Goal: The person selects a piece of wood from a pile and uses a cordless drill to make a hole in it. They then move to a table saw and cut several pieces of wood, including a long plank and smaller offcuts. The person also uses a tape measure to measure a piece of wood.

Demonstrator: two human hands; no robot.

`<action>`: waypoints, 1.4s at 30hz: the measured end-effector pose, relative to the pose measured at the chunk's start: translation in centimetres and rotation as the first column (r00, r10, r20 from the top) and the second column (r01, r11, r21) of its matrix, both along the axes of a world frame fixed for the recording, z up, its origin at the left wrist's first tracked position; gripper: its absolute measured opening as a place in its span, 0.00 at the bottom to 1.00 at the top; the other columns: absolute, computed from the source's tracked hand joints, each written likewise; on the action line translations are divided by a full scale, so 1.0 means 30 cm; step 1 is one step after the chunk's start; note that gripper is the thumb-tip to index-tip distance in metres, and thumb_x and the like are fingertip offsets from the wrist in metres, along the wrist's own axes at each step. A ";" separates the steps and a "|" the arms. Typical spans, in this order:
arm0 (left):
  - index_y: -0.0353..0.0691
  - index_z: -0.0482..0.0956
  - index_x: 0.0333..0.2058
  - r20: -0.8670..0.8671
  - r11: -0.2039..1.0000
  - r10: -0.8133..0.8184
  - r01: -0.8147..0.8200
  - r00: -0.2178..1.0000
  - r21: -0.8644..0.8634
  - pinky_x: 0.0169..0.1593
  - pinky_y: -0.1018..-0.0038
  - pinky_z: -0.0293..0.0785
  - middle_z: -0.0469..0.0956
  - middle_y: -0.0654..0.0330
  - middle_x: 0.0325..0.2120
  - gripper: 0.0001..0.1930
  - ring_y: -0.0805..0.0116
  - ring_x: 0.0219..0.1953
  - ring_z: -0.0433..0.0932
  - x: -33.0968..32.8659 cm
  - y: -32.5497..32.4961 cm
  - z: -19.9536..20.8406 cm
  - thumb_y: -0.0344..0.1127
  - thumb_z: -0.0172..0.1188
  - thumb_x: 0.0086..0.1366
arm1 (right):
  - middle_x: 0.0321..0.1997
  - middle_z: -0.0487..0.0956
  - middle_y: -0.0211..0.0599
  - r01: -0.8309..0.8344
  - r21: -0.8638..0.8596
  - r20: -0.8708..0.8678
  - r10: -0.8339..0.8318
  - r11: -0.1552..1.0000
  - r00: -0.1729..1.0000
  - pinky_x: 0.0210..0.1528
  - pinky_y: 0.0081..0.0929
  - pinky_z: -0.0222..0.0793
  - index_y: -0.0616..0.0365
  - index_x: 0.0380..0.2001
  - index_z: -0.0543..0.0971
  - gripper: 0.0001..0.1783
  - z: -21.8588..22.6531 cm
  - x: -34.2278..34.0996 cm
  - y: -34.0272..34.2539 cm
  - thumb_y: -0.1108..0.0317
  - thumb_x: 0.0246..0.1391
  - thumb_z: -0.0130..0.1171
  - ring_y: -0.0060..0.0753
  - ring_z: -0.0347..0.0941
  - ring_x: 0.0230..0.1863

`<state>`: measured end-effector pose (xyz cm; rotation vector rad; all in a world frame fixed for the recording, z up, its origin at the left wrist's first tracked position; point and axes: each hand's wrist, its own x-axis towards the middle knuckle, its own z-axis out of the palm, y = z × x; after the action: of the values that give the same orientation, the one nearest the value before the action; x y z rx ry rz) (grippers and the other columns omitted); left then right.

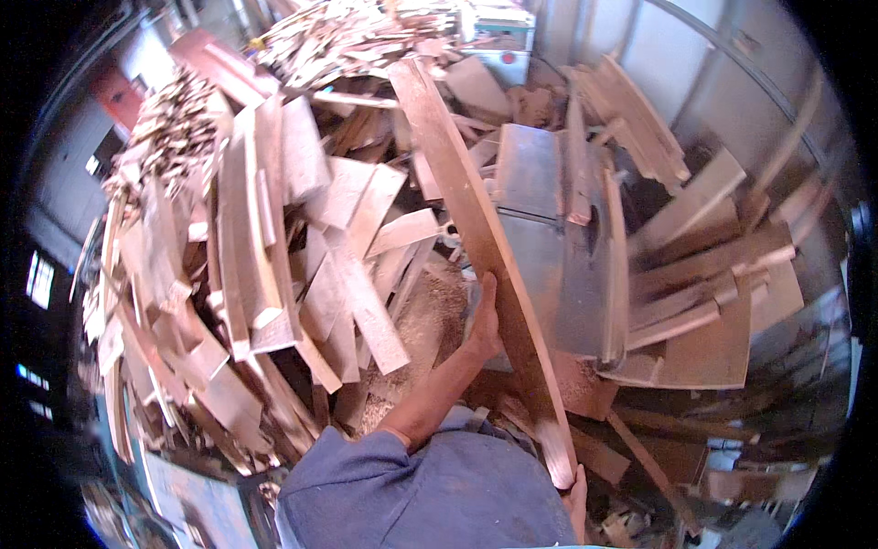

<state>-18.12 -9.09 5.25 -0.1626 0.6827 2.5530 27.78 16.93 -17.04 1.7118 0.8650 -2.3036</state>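
A long brown wooden plank (476, 220) slants across the middle of the view, from the far centre down to my right side. My left hand (487, 316) grips its left edge about midway, thumb up along the face and the other fingers hidden beneath. Close to my body, my right hand (575, 505) closes around the plank's near end, partly cut off by my shirt. Under and right of the plank lies a flat grey metal machine bed (532, 265), with a raised metal fence along its right side.
Loose boards (361, 279) pile up on the left, over sawdust (430, 306). More boards (704, 320) are stacked at the right, beside a grey wall (677, 46). A heap of thin offcuts (352, 37) and a pale green box-shaped unit (498, 41) stand at the back.
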 end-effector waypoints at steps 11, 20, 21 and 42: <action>0.45 0.66 0.66 0.106 0.872 0.489 -0.480 0.866 -0.098 0.63 0.56 0.70 0.74 0.55 0.58 0.46 0.56 0.58 0.73 0.259 -0.399 0.160 0.79 0.36 0.67 | 0.42 0.82 0.31 -0.323 0.051 -0.108 0.327 0.945 0.939 0.36 0.36 0.74 0.44 0.50 0.77 0.32 0.106 -0.302 0.130 0.30 0.60 0.53 0.36 0.78 0.41; 0.49 0.59 0.70 0.219 0.647 0.749 -0.762 0.626 -0.034 0.65 0.57 0.66 0.70 0.58 0.62 0.49 0.58 0.62 0.69 0.658 -0.570 0.042 0.81 0.41 0.63 | 0.45 0.80 0.34 -0.671 0.495 0.001 0.772 0.552 0.636 0.42 0.38 0.77 0.47 0.58 0.74 0.36 0.310 -0.486 0.143 0.31 0.60 0.55 0.39 0.78 0.42; 0.50 0.55 0.73 0.254 0.632 0.749 -0.775 0.612 0.004 0.68 0.58 0.63 0.67 0.59 0.66 0.50 0.59 0.66 0.66 0.699 -0.581 0.049 0.80 0.40 0.64 | 0.45 0.80 0.35 -0.690 0.484 0.009 0.785 0.538 0.619 0.42 0.38 0.77 0.47 0.58 0.74 0.36 0.311 -0.515 0.138 0.31 0.60 0.55 0.39 0.78 0.42; 0.37 0.69 0.63 0.370 0.121 0.918 -0.789 -0.141 -0.602 0.62 0.57 0.70 0.74 0.53 0.58 0.40 0.56 0.59 0.74 1.310 -1.693 -0.439 0.64 0.61 0.64 | 0.52 0.78 0.45 -0.994 0.097 -0.156 0.987 0.049 0.034 0.50 0.45 0.76 0.62 0.59 0.72 0.35 0.490 -0.835 -0.800 0.40 0.66 0.53 0.47 0.76 0.50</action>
<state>21.18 -59.87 -7.91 -2.3971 0.4752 3.0326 2.73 -7.08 -2.33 0.3309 1.3910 -1.3127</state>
